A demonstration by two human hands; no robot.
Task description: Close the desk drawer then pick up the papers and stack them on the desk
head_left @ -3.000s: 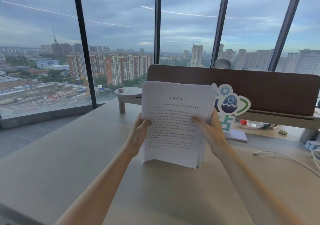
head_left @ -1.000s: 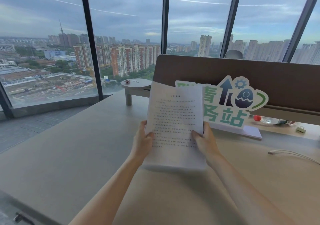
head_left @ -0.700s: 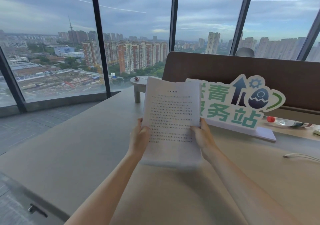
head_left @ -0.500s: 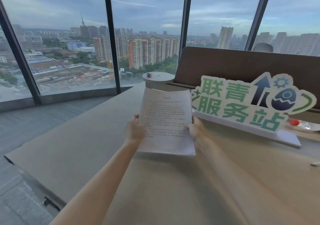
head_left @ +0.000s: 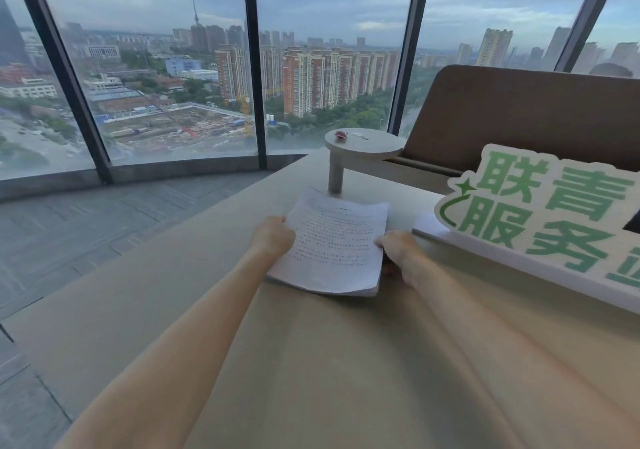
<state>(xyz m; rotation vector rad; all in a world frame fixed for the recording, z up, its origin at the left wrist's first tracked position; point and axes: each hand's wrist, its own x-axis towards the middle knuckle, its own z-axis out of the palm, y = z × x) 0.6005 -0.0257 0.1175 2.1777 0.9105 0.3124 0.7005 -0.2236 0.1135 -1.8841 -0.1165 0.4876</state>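
— So, nearly done?
— Seems so; the paper stack (head_left: pixel 332 244) lies on the surface (head_left: pixel 311 362); left hand (head_left: pixel 272 237) and right hand (head_left: pixel 398 246) grip its edges; drawer out of view.

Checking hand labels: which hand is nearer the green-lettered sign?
Right. The right hand grips the paper stack's right edge, on the side facing the green-lettered sign. The left hand holds the stack's left edge, with the papers between it and the sign.
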